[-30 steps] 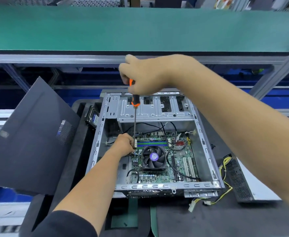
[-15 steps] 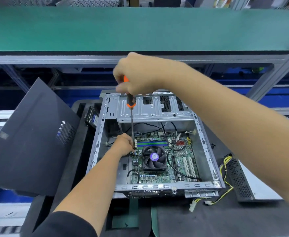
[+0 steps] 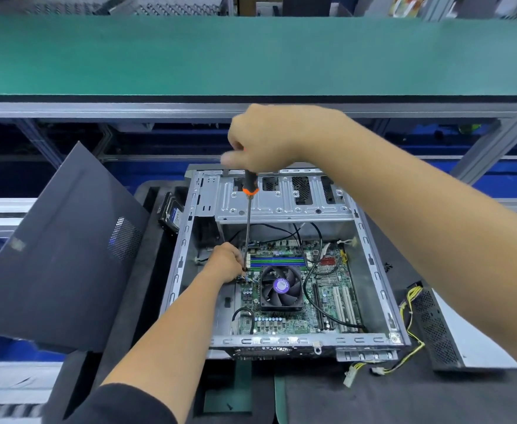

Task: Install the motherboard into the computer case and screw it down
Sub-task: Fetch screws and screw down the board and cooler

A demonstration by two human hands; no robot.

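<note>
Dark work mat (image 3: 404, 402) carrying the build

The open computer case (image 3: 370, 264) sits on it, side panel (image 3: 52, 255) leaning left, power supply (image 3: 452, 332) right.

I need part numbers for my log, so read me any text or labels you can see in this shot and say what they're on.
None can be read.
Round purple sticker on the black cooler fan: print too small.
Blue-and-white label on the black drive beside the grey metal case: blurred.
Green motherboard markings: too small.

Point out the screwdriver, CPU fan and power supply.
screwdriver (image 3: 246, 228), head view, bare metal shaft.
CPU fan (image 3: 281, 285), head view, purple hub label.
power supply (image 3: 434, 328), head view, perforated side grille.
</note>
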